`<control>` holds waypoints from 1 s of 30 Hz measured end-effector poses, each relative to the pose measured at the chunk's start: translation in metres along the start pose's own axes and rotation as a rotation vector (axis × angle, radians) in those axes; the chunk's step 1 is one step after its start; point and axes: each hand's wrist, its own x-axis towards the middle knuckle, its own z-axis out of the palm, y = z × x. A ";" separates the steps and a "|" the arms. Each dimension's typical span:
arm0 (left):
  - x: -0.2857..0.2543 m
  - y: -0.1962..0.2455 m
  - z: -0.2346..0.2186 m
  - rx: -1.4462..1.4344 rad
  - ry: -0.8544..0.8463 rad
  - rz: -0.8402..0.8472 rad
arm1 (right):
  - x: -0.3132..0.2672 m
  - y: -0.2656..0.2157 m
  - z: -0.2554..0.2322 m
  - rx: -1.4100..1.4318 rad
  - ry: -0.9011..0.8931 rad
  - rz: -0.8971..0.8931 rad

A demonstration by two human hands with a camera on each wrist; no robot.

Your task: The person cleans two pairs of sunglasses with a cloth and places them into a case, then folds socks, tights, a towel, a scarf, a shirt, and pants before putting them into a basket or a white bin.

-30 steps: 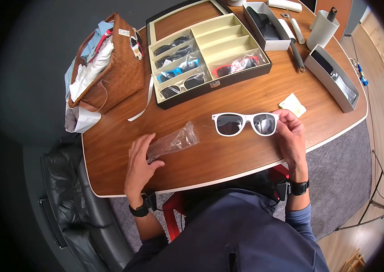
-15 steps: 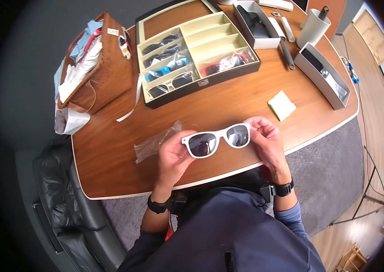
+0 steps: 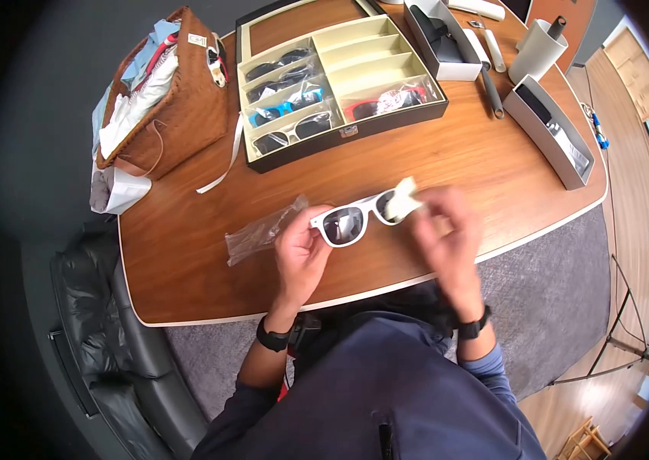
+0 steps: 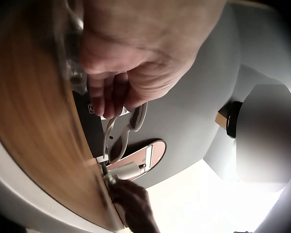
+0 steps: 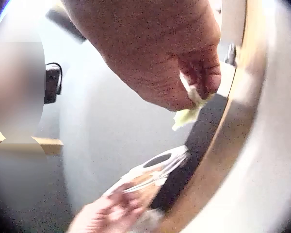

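Observation:
White-framed sunglasses are held over the table by my left hand, which pinches them at one end of the frame. My right hand, blurred in the head view, pinches a crumpled pale yellow cloth. From the head camera the cloth overlaps the right lens. In the right wrist view the cloth hangs from the fingertips, with the sunglasses farther off. A clear plastic sleeve lies on the table beside my left hand.
Beyond the hands sits an open display case with several sunglasses in its compartments. A woven basket of cloths stands at the left. Toward the right are a grey box, another long box, a white cylinder and a dark-handled tool.
My left hand left the plastic sleeve and took the sunglasses' other end. My right hand then let go of them, picked up the cloth from the table and brought it to the right lens.

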 end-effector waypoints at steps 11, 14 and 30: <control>0.004 0.017 0.006 0.162 -0.004 0.010 | -0.003 -0.040 0.039 -0.088 -0.156 -0.463; 0.000 0.015 0.008 0.113 -0.006 0.020 | -0.004 -0.038 0.030 -0.080 -0.087 -0.420; 0.008 0.036 -0.012 0.367 0.012 0.194 | 0.000 0.016 -0.012 -0.134 -0.070 0.118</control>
